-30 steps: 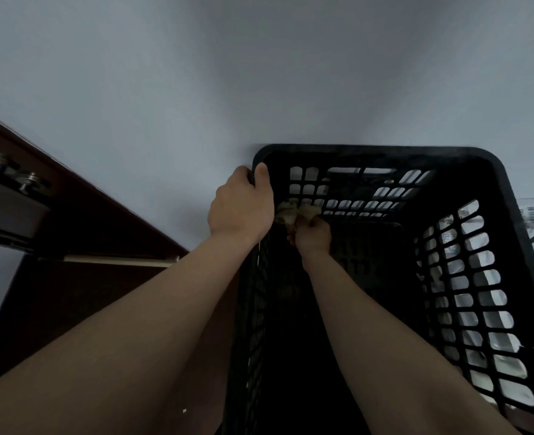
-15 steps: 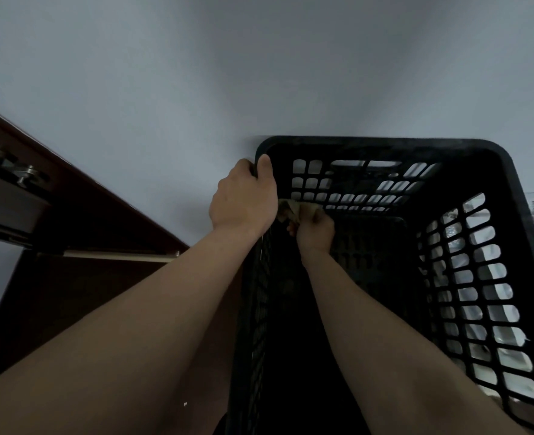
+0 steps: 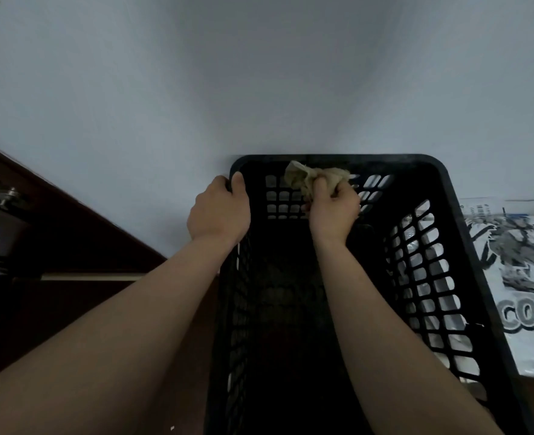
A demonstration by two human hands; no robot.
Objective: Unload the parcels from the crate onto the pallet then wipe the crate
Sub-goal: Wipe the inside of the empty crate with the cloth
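Note:
A black slotted plastic crate [image 3: 466, 246] stands in front of me against a pale wall, its inside dark with no parcels visible in it. My left hand [image 3: 218, 211] grips the crate's far left corner rim. My right hand [image 3: 333, 208] holds a crumpled beige cloth [image 3: 306, 178] against the inside of the far wall, just under the top rim. A white parcel bag with black print [image 3: 523, 277] lies to the right of the crate, partly showing through the slotted side.
A dark brown wooden piece with a metal fitting [image 3: 5, 196] runs along the left. The pale wall [image 3: 259, 73] rises directly behind the crate.
My right hand has moved the cloth up and to the right, from the left inner corner to the upper middle of the far wall. My left hand keeps its grip on the rim.

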